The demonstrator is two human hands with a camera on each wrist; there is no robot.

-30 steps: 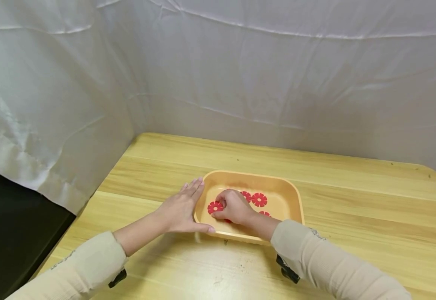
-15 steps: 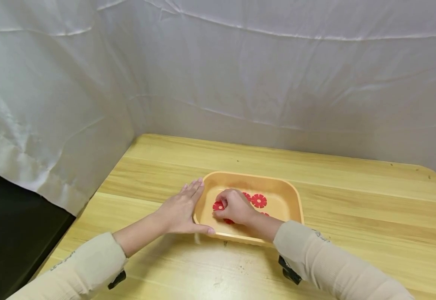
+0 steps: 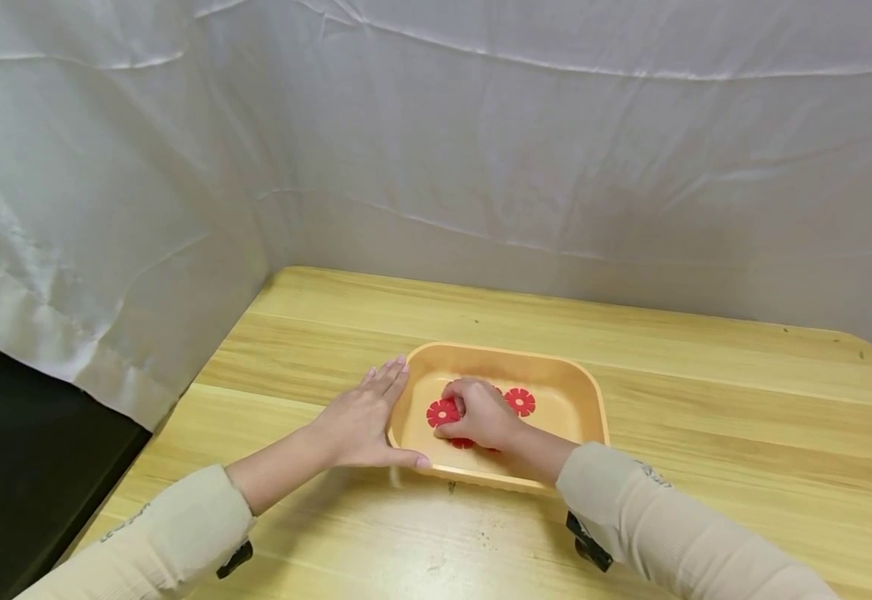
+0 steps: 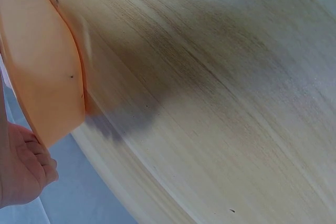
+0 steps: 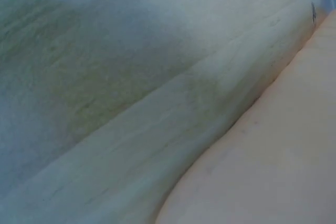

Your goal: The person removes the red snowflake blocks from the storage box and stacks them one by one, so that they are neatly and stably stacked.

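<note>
I see my left hand [image 3: 361, 421] flat, fingers straight, pressed against the tray [image 3: 556, 375] on the table [image 3: 706, 400]. My right hand [image 3: 481, 414], fingers curled, pinches a red flower [image 3: 443, 412] inside the tray.

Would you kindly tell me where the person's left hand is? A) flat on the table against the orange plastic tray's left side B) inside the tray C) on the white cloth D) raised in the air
A: the left hand lies flat on the wooden table against the left side of the orange plastic tray.
</note>
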